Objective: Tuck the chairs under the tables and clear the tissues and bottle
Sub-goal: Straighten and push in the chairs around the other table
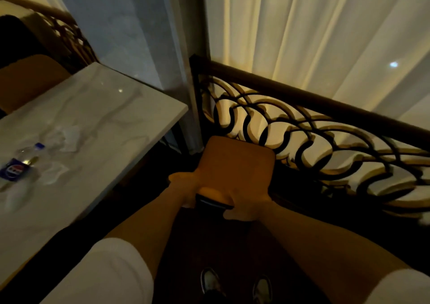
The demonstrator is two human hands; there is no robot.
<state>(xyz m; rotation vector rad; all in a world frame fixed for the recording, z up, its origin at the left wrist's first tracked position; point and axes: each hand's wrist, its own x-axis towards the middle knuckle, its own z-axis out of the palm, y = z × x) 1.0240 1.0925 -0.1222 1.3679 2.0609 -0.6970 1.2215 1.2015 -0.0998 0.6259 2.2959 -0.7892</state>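
An orange chair stands in the gap between the marble table and the railing, out from under the table. My left hand grips the left end of its backrest. My right hand grips the right end. On the table's left part lies a clear plastic bottle with a blue label and blue cap, on its side. Crumpled white tissues lie beside it, and more tissue lies just below the bottle.
A dark ornate railing with pale curtains behind it runs close along the chair's right side. Another orange chair stands at the table's far end. A grey pillar rises behind the table. My shoes are on the dark floor.
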